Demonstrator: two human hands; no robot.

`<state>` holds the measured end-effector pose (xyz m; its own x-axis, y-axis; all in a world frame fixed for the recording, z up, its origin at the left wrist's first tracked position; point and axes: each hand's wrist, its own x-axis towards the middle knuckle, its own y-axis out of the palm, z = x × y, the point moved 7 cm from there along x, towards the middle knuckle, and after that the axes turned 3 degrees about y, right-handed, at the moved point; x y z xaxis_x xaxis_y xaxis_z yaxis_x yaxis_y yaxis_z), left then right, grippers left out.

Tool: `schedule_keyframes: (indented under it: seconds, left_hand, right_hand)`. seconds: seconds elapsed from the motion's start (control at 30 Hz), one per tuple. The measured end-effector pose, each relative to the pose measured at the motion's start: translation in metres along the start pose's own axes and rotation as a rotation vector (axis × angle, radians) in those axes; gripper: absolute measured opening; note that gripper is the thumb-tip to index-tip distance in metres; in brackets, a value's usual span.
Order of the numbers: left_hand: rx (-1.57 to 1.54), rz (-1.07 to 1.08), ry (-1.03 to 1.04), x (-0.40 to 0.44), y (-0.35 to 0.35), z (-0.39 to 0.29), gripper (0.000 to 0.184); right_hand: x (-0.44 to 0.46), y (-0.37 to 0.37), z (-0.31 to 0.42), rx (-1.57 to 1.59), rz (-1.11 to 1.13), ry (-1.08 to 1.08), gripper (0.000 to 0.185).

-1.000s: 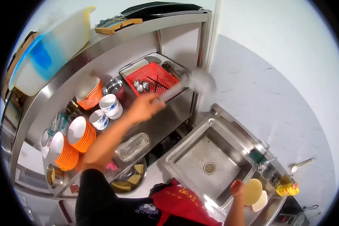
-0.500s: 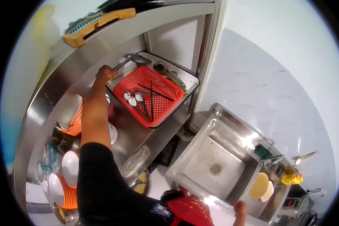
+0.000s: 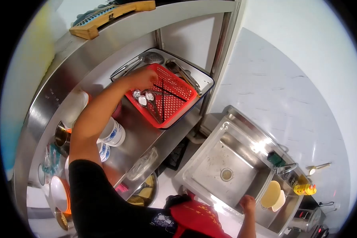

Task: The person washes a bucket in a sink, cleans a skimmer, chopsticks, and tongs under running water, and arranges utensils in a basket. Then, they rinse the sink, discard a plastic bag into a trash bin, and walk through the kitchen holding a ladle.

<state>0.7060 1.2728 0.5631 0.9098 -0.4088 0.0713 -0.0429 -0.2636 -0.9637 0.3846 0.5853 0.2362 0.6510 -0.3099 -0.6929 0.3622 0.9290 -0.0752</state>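
Observation:
My left hand [image 3: 146, 78] is over the near-left part of a red perforated basket [image 3: 152, 118], its fingers curled in by the end of a dark chopstick [image 3: 174, 94]. What the fingers hold, if anything, is hidden. Several metal spoons [image 3: 142, 100] and another dark chopstick [image 3: 163, 104] lie in the basket. It sits on a white, dark-rimmed tray [image 3: 205, 82]. Behind it on the tray lie a slotted skimmer [image 3: 154, 58] and metal tongs or similar utensils [image 3: 182, 74]. My right hand [image 3: 248, 203], loosely closed, hovers by the near edge of the sink [image 3: 210, 166].
Blue-patterned white bowls [image 3: 116, 135] and orange-white bowls [image 3: 60, 194] stand on the steel shelf beside my left arm. A yellow bowl [image 3: 271, 194] and yellow bottle [image 3: 304, 189] are at the right basin. A wooden-framed abacus-like object [image 3: 111, 18] rests on the upper shelf.
My left hand has let go of the skimmer handle and moved right onto the red basket. The skimmer now lies on the tray. My right hand has risen slightly beside the sink.

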Motion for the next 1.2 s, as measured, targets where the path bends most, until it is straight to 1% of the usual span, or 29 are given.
schedule_keyframes:
  seconds: [0.03, 0.07, 0.1, 0.13, 0.17, 0.23, 0.27, 0.33, 0.37, 0.43, 0.57, 0.63, 0.67, 0.73, 0.77, 0.83, 0.87, 0.93, 0.97, 1.03, 1.07, 1.13, 1.17, 1.2]
  left_hand:
    - [0.071, 0.161, 0.035, -0.004, 0.019, -0.015, 0.025]
    - [0.072, 0.16, 0.029, -0.007, 0.026, -0.031, 0.025]
    - [0.159, 0.208, -0.016, -0.008, 0.035, -0.043, 0.023]
    - [0.25, 0.257, -0.058, -0.009, 0.039, -0.047, 0.021]
    - [0.259, 0.261, -0.053, -0.007, 0.043, -0.048, 0.021]
    - [0.431, 0.232, -0.169, -0.002, 0.053, -0.039, 0.022]
    - [0.434, 0.234, -0.158, -0.002, 0.055, -0.042, 0.022]
    - [0.538, 0.023, 0.257, 0.002, 0.048, -0.077, 0.016]
    - [0.538, 0.02, 0.266, 0.006, 0.051, -0.08, 0.016]
    - [0.665, 0.279, 0.441, 0.003, 0.083, -0.087, 0.013]
    - [0.715, 0.294, 0.5, 0.009, 0.093, -0.079, 0.013]
    - [0.772, 0.268, 0.407, 0.015, 0.085, -0.068, 0.015]
    - [0.767, 0.273, 0.41, 0.017, 0.083, -0.064, 0.015]
    - [0.678, 0.004, 0.393, 0.024, 0.055, -0.058, 0.013]
    - [0.677, 0.006, 0.392, 0.025, 0.058, -0.052, 0.013]
    - [0.486, -0.197, 0.069, 0.032, 0.047, -0.025, 0.015]
    - [0.486, -0.196, 0.07, 0.03, 0.044, -0.03, 0.015]
    - [0.277, 0.312, -0.233, 0.016, 0.065, -0.019, 0.029]
    - [0.28, 0.322, -0.232, 0.013, 0.068, -0.018, 0.029]
    - [0.326, 0.379, -0.068, 0.008, 0.08, -0.023, 0.034]
    - [0.327, 0.379, -0.071, 0.006, 0.083, -0.021, 0.034]
    - [0.375, 0.298, 0.03, 0.005, 0.086, -0.026, 0.033]
    - [0.374, 0.302, 0.025, 0.006, 0.087, -0.025, 0.033]
    - [0.32, 0.36, -0.038, 0.009, 0.09, -0.019, 0.031]
  right_hand:
    - [0.007, 0.006, -0.002, 0.016, 0.02, -0.015, 0.015]
    - [0.012, 0.008, -0.005, 0.032, 0.038, -0.028, 0.015]
    - [0.013, 0.011, -0.005, 0.012, 0.058, -0.039, 0.019]
    - [0.015, 0.013, -0.007, 0.019, 0.062, -0.039, 0.019]
    - [0.014, 0.018, -0.007, 0.017, 0.067, -0.062, 0.019]
    - [0.006, 0.023, -0.013, 0.025, 0.059, -0.075, 0.019]
    - [0.003, 0.025, -0.015, 0.013, 0.063, -0.068, 0.018]
    - [0.001, 0.027, -0.017, 0.007, 0.06, -0.07, 0.017]
    - [0.001, 0.026, -0.023, 0.011, 0.048, -0.054, 0.017]
    - [-0.001, 0.021, -0.032, 0.01, 0.034, -0.036, 0.016]
    - [0.005, 0.008, -0.046, 0.043, 0.008, 0.003, 0.016]
    - [0.007, 0.001, -0.056, 0.068, -0.003, 0.03, 0.016]
    - [0.006, -0.002, -0.058, 0.093, -0.005, 0.022, 0.016]
    - [0.003, -0.002, -0.06, 0.116, -0.004, 0.016, 0.016]
    - [0.0, 0.001, -0.058, 0.125, -0.015, 0.024, 0.016]
    - [-0.004, 0.002, -0.053, 0.134, -0.026, 0.03, 0.016]
    - [-0.005, 0.003, -0.053, 0.139, -0.009, 0.029, 0.015]
    - [-0.002, 0.004, -0.064, 0.153, 0.007, 0.041, 0.014]
    - [0.003, 0.003, -0.069, 0.156, 0.054, 0.029, 0.014]
    - [0.008, 0.003, -0.073, 0.186, 0.145, 0.027, 0.013]
    - [0.006, 0.006, -0.07, 0.185, 0.148, 0.027, 0.013]
    - [0.004, 0.007, -0.068, 0.157, 0.073, 0.049, 0.014]
    - [0.002, 0.012, -0.063, 0.154, 0.076, 0.053, 0.014]
    - [-0.002, 0.018, -0.057, 0.138, 0.06, 0.032, 0.014]
